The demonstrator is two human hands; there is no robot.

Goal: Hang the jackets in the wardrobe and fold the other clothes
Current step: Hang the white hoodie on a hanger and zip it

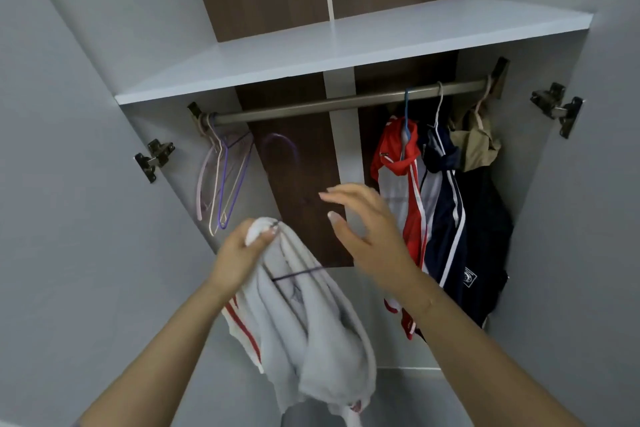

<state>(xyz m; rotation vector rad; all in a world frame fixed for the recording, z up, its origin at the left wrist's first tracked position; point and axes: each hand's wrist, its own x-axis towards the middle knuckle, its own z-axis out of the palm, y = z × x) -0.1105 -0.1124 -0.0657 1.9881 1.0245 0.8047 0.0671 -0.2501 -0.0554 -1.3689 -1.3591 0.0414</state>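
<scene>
The grey jacket [311, 322] hangs bunched from the left hand [239, 253], well below the rail [332, 104] and in front of the open wardrobe. That hand pinches the jacket's top fold between thumb and curled fingers, and a thin purple hanger [301, 273] crosses the cloth just under the grip; its hook shows as a blurred purple loop higher up, still short of the rail. Red and white stripes run down the jacket's left edge. The right hand [367, 229] is beside the jacket, below the rail's middle, with fingers spread and relaxed, holding nothing and touching nothing that can be seen. At the rail's left end hang several bare hangers [221, 180], pale and purple, close together. Toward the rail's right end hang three garments side by side: a red and white jacket [398, 184] on a blue hanger, then a navy jacket [446, 218] with white stripes, then a tan garment [478, 146] bunched against the right bracket. A white shelf [346, 45] lies just above the rail. Door hinges [154, 158] sit on the wardrobe walls beyond either end of the rail.
</scene>
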